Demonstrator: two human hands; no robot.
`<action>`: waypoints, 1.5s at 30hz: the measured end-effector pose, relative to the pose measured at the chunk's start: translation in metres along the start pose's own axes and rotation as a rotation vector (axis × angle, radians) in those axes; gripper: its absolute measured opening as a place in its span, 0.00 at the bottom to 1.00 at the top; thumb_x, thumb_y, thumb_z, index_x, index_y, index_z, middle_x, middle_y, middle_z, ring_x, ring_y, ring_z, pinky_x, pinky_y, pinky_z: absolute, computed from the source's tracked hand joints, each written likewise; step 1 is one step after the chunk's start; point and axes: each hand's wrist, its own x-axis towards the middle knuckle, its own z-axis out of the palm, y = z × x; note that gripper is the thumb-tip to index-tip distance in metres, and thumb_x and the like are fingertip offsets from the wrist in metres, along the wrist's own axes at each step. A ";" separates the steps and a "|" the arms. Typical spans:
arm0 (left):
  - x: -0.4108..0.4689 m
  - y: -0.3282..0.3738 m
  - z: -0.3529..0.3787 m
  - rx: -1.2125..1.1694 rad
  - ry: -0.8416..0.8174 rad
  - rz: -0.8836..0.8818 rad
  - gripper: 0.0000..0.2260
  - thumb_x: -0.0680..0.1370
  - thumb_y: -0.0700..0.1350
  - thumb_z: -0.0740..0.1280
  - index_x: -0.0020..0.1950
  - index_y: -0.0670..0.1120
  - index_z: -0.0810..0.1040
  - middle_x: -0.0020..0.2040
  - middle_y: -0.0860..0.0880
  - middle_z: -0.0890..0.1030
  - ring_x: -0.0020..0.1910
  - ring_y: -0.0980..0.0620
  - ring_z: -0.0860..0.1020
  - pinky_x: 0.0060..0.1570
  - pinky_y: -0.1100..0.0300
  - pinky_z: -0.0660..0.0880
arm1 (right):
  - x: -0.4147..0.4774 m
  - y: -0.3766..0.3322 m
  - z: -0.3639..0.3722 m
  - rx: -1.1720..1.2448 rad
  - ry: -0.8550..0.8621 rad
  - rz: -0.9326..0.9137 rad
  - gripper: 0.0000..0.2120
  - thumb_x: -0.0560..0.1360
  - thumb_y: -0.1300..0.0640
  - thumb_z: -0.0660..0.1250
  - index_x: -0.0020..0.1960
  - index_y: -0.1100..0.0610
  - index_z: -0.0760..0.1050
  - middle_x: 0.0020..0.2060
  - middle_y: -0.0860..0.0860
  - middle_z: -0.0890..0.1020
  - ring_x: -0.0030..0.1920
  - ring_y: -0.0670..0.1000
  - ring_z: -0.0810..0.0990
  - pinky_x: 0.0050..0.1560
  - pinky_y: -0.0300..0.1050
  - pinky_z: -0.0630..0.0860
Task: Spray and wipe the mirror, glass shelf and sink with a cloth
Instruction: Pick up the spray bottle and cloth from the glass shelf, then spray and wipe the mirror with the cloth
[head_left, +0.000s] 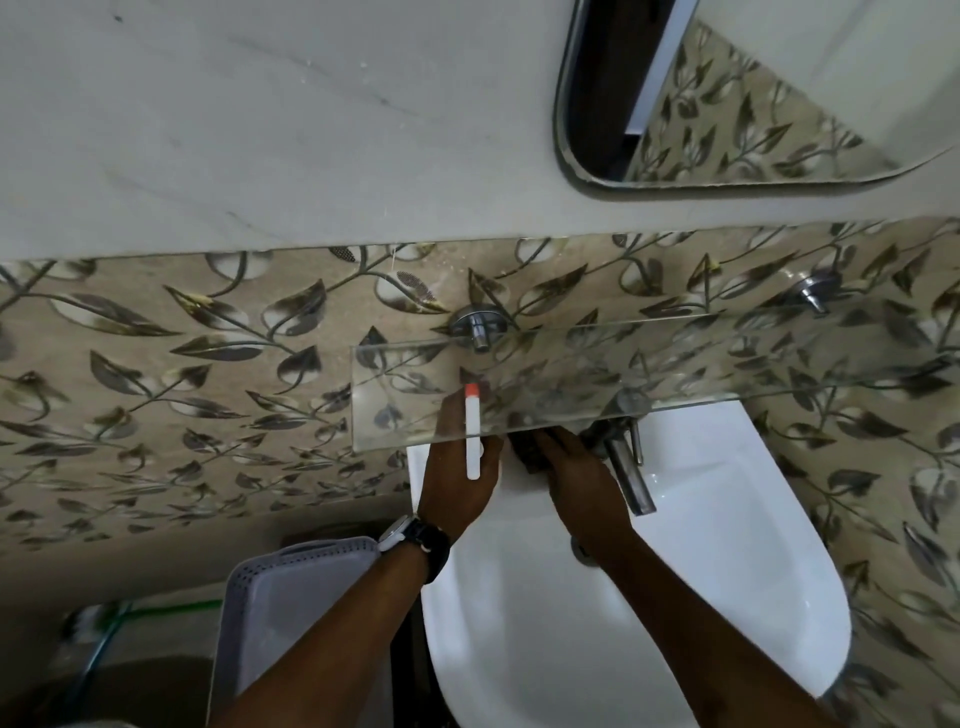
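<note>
My left hand (457, 483) is closed around a slim white object with an orange tip (472, 447), held upright against the front edge of the glass shelf (675, 358). My right hand (576, 483) reaches under the shelf and presses a dark cloth (523, 451) onto the back rim of the white sink (727, 561), just left of the steel tap (631, 483). Its fingertips are partly hidden by the shelf. The mirror (769, 104), in a rounded frame, hangs on the wall at upper right.
Steel brackets (478, 327) fix the shelf to the leaf-patterned tile wall. A lilac plastic basket (291, 603) stands left of the sink, with a green hose (171, 607) on the floor beyond it. A watch (415, 540) is on my left wrist.
</note>
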 end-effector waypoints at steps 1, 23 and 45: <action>-0.003 0.003 -0.001 -0.001 -0.020 -0.009 0.27 0.83 0.43 0.68 0.80 0.37 0.66 0.62 0.25 0.80 0.62 0.24 0.79 0.67 0.35 0.75 | -0.009 -0.008 -0.008 0.209 0.026 0.132 0.30 0.77 0.72 0.64 0.74 0.48 0.72 0.62 0.52 0.82 0.51 0.52 0.84 0.45 0.44 0.83; -0.048 0.174 -0.065 -0.269 -0.134 0.311 0.19 0.74 0.31 0.70 0.56 0.54 0.78 0.51 0.59 0.81 0.55 0.61 0.80 0.58 0.62 0.76 | -0.139 -0.035 -0.187 1.679 0.743 0.692 0.22 0.79 0.54 0.67 0.70 0.63 0.75 0.54 0.60 0.84 0.46 0.54 0.85 0.38 0.42 0.82; 0.087 0.469 -0.226 -0.491 -0.043 0.316 0.14 0.59 0.41 0.65 0.40 0.52 0.86 0.50 0.45 0.88 0.55 0.41 0.85 0.59 0.39 0.82 | -0.091 -0.134 -0.444 1.570 1.146 0.048 0.18 0.79 0.58 0.69 0.67 0.63 0.77 0.50 0.53 0.87 0.44 0.49 0.88 0.38 0.40 0.83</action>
